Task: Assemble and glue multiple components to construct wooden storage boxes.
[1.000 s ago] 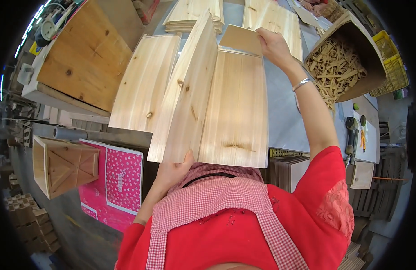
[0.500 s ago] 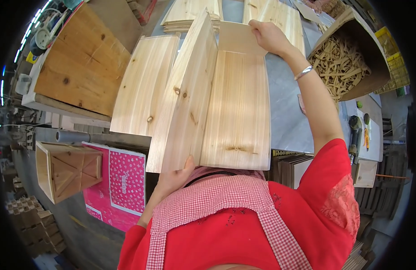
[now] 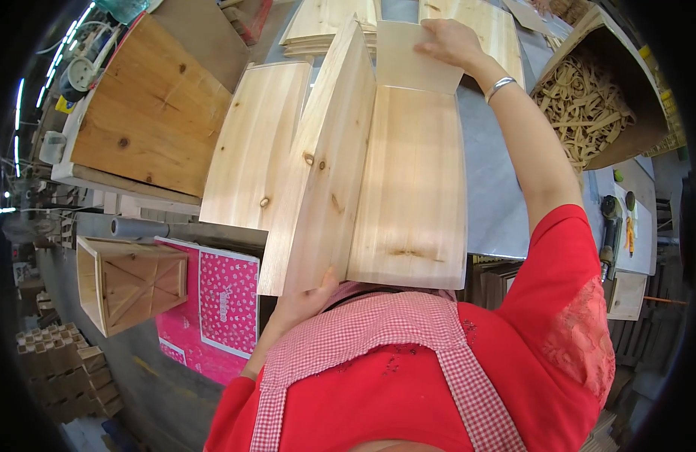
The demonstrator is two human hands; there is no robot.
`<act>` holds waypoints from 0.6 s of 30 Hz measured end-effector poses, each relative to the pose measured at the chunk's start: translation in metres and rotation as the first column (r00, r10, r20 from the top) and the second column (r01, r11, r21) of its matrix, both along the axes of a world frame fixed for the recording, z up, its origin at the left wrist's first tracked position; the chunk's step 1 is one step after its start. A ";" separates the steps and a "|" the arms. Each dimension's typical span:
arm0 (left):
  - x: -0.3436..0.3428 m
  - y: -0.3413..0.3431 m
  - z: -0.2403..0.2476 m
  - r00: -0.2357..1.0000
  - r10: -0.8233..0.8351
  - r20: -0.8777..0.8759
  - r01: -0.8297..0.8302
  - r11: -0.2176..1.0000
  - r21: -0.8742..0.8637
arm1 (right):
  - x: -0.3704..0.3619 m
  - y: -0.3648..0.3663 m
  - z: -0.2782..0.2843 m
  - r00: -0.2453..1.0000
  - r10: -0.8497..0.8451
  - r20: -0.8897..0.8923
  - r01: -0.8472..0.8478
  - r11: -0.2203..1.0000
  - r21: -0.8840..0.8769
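Observation:
My left hand (image 3: 306, 301) holds the near lower edge of a pale wooden board (image 3: 321, 173) that stands on its long edge, leaning slightly. Its thumb lies against the board's face; the other fingers are partly hidden beneath. To the right, another knotty wooden board (image 3: 408, 188) lies flat, its near end close to my apron. At that board's far end, my right hand (image 3: 452, 45) grips a thin tan sheet (image 3: 415, 68) by its far right part. A third pale board (image 3: 254, 151) lies left of the standing one.
Stacked boards (image 3: 329, 26) lie farther back on the grey table (image 3: 494, 173). A box of curled strips (image 3: 585, 109) stands at right, near a dark power tool (image 3: 610, 233). At left are a large brown wooden panel (image 3: 148, 113), a wooden crate (image 3: 133, 286) and a pink patterned box (image 3: 227, 301).
My right hand has moved slightly farther away, and more of the tan sheet shows. My left hand keeps its hold on the standing board. The whole view has shifted a little.

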State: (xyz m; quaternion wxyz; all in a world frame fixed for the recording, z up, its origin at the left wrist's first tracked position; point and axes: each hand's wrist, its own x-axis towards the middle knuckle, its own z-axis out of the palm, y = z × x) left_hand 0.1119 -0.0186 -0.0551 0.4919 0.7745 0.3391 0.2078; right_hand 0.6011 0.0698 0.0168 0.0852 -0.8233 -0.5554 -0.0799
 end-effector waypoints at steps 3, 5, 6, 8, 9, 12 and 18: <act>0.002 0.000 -0.001 0.998 -0.007 0.060 0.005 0.999 0.033 | -0.003 0.004 -0.002 0.998 -0.057 -0.006 0.057 0.998 -0.034; 0.003 0.001 0.000 0.999 -0.016 0.047 0.013 0.998 0.056 | -0.005 0.001 -0.007 0.999 -0.032 0.011 0.032 0.999 0.024; 0.002 0.001 -0.001 0.999 -0.016 0.045 0.013 0.998 0.060 | -0.007 -0.001 -0.009 0.999 -0.010 0.032 0.008 0.997 0.074; 0.002 0.003 -0.003 0.996 -0.084 0.019 0.081 0.987 0.141 | -0.008 -0.002 -0.007 1.000 -0.004 0.027 0.002 0.997 0.074; 0.004 0.002 0.000 0.996 -0.084 0.019 0.081 0.985 0.150 | -0.007 -0.002 -0.004 1.000 0.001 0.025 -0.003 0.997 0.075; 0.009 -0.002 0.006 0.999 -0.053 0.012 0.051 0.991 0.120 | -0.011 -0.007 -0.007 0.999 -0.001 0.045 -0.003 0.996 0.092; 0.016 -0.007 0.021 0.996 -0.043 -0.079 0.052 0.992 0.114 | -0.016 -0.008 -0.006 0.999 0.003 0.039 -0.006 0.996 0.084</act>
